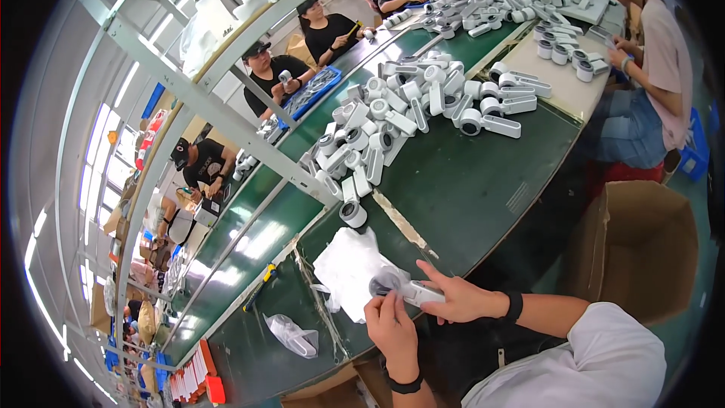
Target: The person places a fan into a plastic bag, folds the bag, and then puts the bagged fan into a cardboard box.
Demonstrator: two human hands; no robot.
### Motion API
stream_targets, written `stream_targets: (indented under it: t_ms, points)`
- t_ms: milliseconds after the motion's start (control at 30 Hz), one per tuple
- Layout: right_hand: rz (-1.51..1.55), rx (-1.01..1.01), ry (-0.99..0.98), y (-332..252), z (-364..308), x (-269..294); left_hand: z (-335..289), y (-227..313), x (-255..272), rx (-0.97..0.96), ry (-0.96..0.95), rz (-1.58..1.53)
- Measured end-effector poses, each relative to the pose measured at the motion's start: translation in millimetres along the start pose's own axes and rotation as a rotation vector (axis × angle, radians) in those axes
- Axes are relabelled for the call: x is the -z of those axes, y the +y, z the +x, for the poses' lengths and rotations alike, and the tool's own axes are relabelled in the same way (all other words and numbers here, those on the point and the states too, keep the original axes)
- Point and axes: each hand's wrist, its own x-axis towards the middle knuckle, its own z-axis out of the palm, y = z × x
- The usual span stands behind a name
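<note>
A white handheld fan (420,295) with a round head is in front of me, held over the near edge of the green worktable. Its handle lies in my right hand (464,296), with the thumb and index finger stretched along it. At the round head, the fingers of my left hand (393,332) are pinched together. Clear film seems to cover that head. A heap of white plastic bags (343,272) lies just beyond the hands. To the left, another fan in a clear bag (293,336) rests on the table.
A large pile of similar fans (393,106) covers the middle of the table. Left lies a yellow-and-black hand tool (260,287). An open cardboard box (642,249) stands at right. A metal frame post (204,98) rises at left. Several co-workers sit around; one person (649,68) works at far right.
</note>
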Motion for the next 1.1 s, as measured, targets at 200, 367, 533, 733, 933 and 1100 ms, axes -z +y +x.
stream_targets:
  t_ms: [200,367,533,733,933,1100]
  points:
    - [-0.027,0.056,0.026,6.7,6.5,-8.0,1.5,6.6,-0.5,-0.285,-0.098,-0.019]
    - [0.047,0.062,0.051,10.6,5.1,-5.1,3.4,9.5,-0.3,-0.271,-0.015,-0.006]
    - [-0.062,0.089,0.026,13.8,4.4,-9.3,6.2,11.5,2.6,-0.373,-0.043,-0.008]
    - [-0.077,0.178,0.117,14.2,3.6,-9.2,-3.0,4.6,-3.6,-0.330,-0.167,-0.155]
    - [-0.010,0.119,0.122,13.3,2.2,-3.7,-1.1,11.7,-2.7,-0.267,-0.108,-0.059]
    - [-0.281,0.230,0.188,20.6,3.4,-7.3,-0.8,7.4,-2.1,-0.275,-0.100,0.071]
